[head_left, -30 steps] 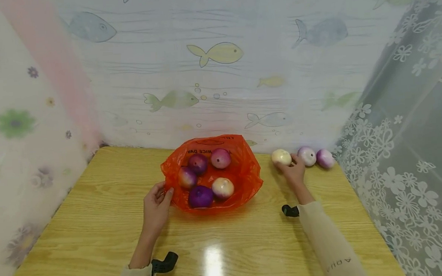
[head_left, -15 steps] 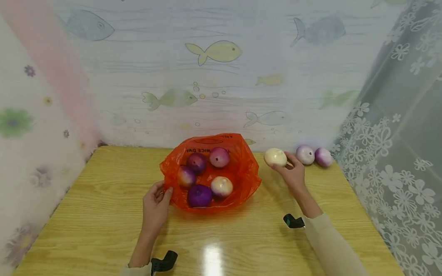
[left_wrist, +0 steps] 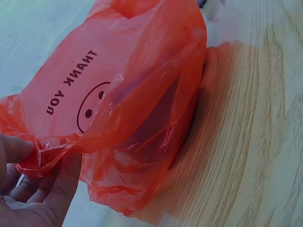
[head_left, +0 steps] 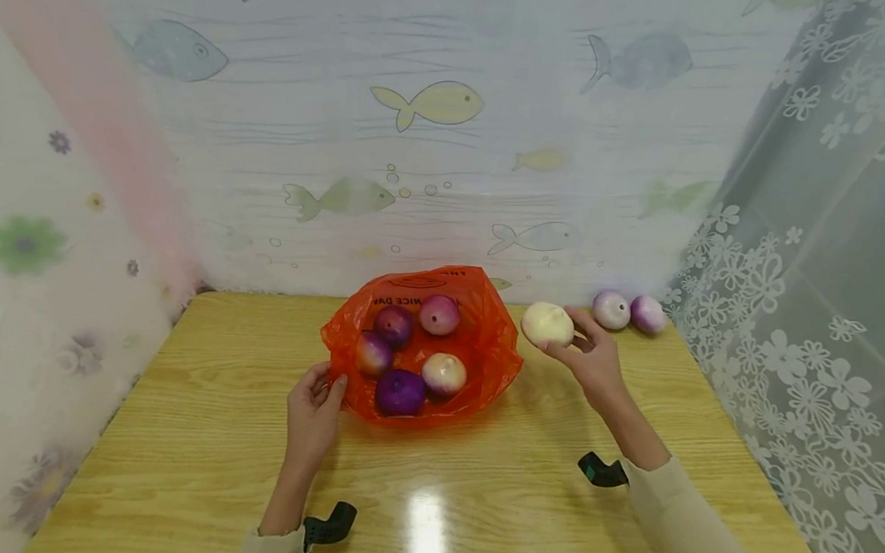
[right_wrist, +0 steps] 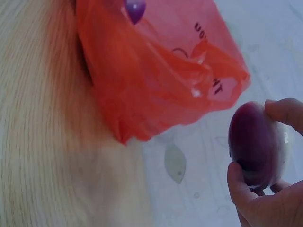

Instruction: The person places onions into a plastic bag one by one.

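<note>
Bench [head_left: 197, 456], wood-grained, glare-spotted; fish-print sheet [head_left: 429, 169] behind. Red bag [head_left: 485, 345], five onions [head_left: 401, 393] inside, rim pinched in left hand [head_left: 314, 413]. White-and-purple onion [head_left: 547, 324], raised beside bag, gripped in right hand [head_left: 595, 362]. Two onions [head_left: 611, 310], far right. In left-wrist view, five onions veiled by plastic.

From my remote feed I saw a red plastic bag [head_left: 493, 341] gaping open, its left rim pinched by the left hand [head_left: 312, 413], with five purple and pale onions [head_left: 400, 393] inside. The right hand [head_left: 595, 362] held a cream-and-purple onion [head_left: 547, 324] just beside the bag's right edge; two whitish-purple onions [head_left: 610, 310] lay farther right.
</note>
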`<state>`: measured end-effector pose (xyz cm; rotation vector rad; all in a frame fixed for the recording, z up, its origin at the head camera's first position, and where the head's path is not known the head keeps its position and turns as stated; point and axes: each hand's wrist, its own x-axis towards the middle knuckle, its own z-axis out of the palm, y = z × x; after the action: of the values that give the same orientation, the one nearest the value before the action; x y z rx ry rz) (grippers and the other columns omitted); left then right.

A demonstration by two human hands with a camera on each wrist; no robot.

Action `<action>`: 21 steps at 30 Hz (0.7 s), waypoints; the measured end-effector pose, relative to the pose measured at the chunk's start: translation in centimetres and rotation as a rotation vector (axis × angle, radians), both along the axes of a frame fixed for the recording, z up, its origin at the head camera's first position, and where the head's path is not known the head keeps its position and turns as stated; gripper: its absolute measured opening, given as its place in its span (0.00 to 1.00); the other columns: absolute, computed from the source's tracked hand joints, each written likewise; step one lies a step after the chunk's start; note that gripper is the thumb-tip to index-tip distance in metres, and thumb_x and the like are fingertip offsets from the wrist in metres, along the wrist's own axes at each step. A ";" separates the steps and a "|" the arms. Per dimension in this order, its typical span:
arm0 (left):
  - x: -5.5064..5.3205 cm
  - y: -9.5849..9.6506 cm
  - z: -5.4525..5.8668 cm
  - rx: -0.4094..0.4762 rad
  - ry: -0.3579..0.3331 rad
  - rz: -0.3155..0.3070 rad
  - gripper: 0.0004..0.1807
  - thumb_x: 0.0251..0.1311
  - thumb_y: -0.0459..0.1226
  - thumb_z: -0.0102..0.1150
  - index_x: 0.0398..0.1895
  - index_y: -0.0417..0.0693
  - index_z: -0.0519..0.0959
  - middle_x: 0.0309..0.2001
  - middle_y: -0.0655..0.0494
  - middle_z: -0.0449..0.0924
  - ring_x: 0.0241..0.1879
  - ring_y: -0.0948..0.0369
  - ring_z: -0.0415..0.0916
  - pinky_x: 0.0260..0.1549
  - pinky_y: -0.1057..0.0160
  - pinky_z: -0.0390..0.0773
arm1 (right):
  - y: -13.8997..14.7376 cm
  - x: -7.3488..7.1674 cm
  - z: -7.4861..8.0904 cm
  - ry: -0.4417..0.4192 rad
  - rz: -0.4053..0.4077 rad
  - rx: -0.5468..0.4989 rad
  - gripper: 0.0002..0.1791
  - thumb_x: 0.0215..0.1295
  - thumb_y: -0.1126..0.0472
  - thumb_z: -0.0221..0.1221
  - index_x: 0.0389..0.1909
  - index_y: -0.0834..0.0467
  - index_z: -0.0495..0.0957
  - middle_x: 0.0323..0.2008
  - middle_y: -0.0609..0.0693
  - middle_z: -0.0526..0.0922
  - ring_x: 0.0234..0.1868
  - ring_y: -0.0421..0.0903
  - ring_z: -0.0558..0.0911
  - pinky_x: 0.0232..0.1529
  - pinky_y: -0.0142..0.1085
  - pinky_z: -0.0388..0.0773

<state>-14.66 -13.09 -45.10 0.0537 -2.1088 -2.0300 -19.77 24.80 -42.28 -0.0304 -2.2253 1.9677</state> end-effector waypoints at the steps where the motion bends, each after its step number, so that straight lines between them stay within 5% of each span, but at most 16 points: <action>1: 0.0 0.0 0.1 -0.001 -0.004 0.001 0.15 0.64 0.31 0.52 0.52 0.33 0.72 0.47 0.39 0.76 0.40 0.57 0.77 0.36 0.69 0.79 | -0.1 0.3 0.3 0.003 0.018 -0.001 0.37 0.51 0.68 0.67 0.63 0.60 0.65 0.56 0.53 0.69 0.50 0.46 0.73 0.41 0.30 0.79; 12: 0.1 0.2 0.1 0.009 -0.005 -0.002 0.15 0.64 0.30 0.52 0.52 0.32 0.72 0.48 0.38 0.76 0.40 0.58 0.77 0.35 0.70 0.79 | -2.3 3.0 3.5 0.023 0.279 -0.064 0.37 0.50 0.72 0.66 0.64 0.61 0.64 0.59 0.53 0.69 0.52 0.46 0.75 0.45 0.35 0.78; 16: 0.2 0.2 0.2 0.006 0.003 0.003 0.15 0.64 0.31 0.52 0.51 0.32 0.72 0.47 0.37 0.76 0.39 0.61 0.77 0.34 0.71 0.78 | -3.7 3.1 4.2 0.031 0.397 -0.080 0.39 0.48 0.74 0.66 0.64 0.62 0.63 0.60 0.56 0.67 0.54 0.50 0.74 0.46 0.39 0.78; 21: 0.0 0.2 0.0 0.025 0.008 -0.011 0.14 0.64 0.30 0.52 0.51 0.32 0.72 0.47 0.37 0.75 0.37 0.60 0.77 0.32 0.69 0.79 | -5.6 2.4 4.3 0.054 0.448 -0.014 0.39 0.45 0.73 0.69 0.62 0.57 0.67 0.60 0.54 0.68 0.54 0.53 0.73 0.49 0.42 0.77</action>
<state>-14.70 -12.94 -45.06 0.0378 -2.0832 -2.0594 -17.33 19.23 -37.96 0.5592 -2.3357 2.1582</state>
